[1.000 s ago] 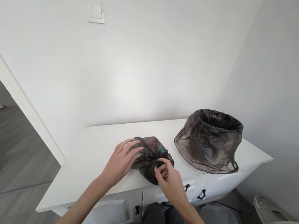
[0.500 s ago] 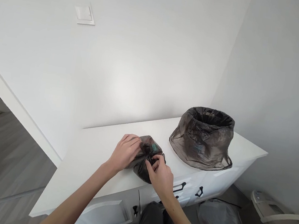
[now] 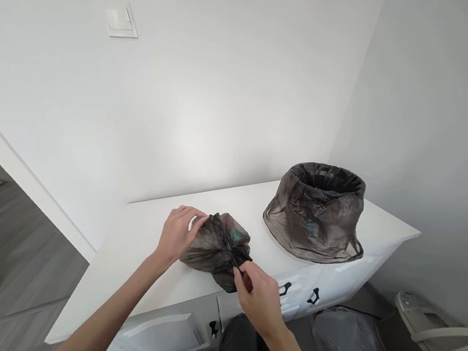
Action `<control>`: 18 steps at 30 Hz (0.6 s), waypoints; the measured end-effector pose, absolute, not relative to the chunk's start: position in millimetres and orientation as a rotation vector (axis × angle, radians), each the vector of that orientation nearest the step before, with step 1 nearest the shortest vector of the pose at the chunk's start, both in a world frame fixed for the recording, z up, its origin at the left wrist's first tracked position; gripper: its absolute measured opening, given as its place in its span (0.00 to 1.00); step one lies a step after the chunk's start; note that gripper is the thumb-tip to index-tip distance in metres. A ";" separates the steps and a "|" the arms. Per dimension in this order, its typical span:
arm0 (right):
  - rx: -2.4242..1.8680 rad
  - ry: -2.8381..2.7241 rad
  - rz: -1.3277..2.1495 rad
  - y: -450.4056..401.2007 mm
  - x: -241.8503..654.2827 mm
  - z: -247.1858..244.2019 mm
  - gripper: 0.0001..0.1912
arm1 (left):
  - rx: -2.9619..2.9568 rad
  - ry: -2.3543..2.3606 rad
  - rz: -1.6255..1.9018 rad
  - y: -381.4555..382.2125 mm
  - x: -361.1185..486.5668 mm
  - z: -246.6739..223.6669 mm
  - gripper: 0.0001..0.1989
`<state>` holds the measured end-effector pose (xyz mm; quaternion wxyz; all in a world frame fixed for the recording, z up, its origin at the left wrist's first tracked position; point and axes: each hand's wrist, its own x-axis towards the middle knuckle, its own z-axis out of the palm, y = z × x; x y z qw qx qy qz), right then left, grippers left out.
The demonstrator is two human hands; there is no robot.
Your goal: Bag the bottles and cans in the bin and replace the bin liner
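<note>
A small dark see-through plastic bag [image 3: 216,249], gathered to a twist in its middle, lies on the white cabinet top [image 3: 135,278]. Something green and reddish shows faintly through it. My left hand [image 3: 176,234] pinches one end of the gathered plastic at the bag's upper left. On the lower right, my right hand [image 3: 258,293] pinches the other end between thumb and fingers. The plastic is stretched between the two hands. Farther right stands a larger dark plastic bag [image 3: 315,217], its mouth wide and rim folded outward; its contents are mostly hidden.
The cabinet front has black handles [image 3: 313,296]. A clear plastic bag [image 3: 349,345] lies on the floor at the lower right, beside a beige appliance or bin [image 3: 418,326]. A light switch [image 3: 123,21] is on the wall behind.
My hands have moved apart, left hand to the left and right hand down and right, drawing out the ends of the small bag's plastic. The view has shifted slightly.
</note>
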<state>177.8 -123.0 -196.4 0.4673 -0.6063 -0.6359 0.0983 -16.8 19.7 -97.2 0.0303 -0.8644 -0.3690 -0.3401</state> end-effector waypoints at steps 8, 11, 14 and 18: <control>-1.456 -1.383 0.627 -113.8 173.3 -201.5 0.22 | -3.143 -0.803 -0.652 24.0 22.6 -52.2 0.17; -1.324 -1.203 0.924 -100.8 163.3 -193.7 0.27 | -3.209 -0.563 -0.209 30.3 36.1 -42.6 0.10; -1.161 -1.045 1.136 -93.3 153.3 -189.3 0.26 | -3.141 -0.555 -0.028 33.6 43.6 -40.3 0.09; -1.063 -1.048 1.149 -101.5 145.2 -184.0 0.21 | -3.014 -0.644 0.161 31.9 49.2 -39.8 0.10</control>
